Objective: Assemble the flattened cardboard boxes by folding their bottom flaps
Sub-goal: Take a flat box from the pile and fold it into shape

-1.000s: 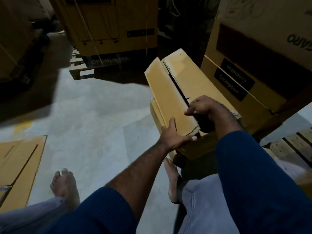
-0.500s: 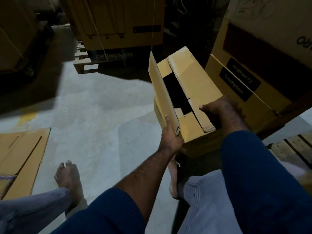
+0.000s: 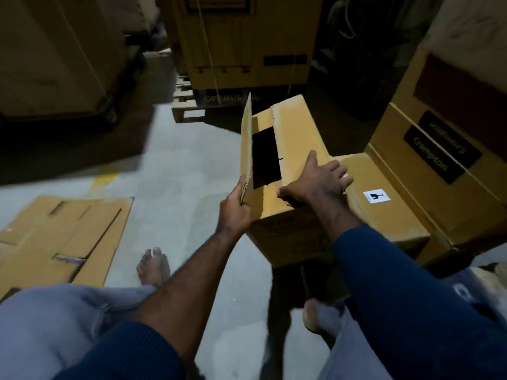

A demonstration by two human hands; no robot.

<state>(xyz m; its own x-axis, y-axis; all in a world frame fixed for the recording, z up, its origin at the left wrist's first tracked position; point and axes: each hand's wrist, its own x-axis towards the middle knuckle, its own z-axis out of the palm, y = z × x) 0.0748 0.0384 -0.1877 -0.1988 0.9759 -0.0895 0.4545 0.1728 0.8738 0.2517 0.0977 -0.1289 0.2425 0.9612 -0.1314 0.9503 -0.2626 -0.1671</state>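
Grey concrete floor ran through the dim storeroom, pale where light fell down its middle and dark with shadow toward the far side. Nearest the camera, a person's legs in light jeans and two dark blue sleeves came in from the bottom edge. A bare left foot rested on the floor and a bare right foot sat below the work.

Just beyond the knees was the cardboard box, open end up, right of the floor's middle; whether its base touched the floor could not be told. The left hand gripped the near corner of the left flap, its fingers clamped on the cardboard edge, and that flap stood upright. The right hand lay on the right flap, its fingers spread apart and nearly straight, pressing the flap down over the opening. A dark gap showed between the two flaps.

Toward the floor's left edge a flattened carton lay flat. Just beside the held box on its right sat a second brown box with a small white label, and behind that rose a large carton printed "Crompton". Farther off, a wooden pallet carried a tall carton, and another big carton stood in the far left corner.
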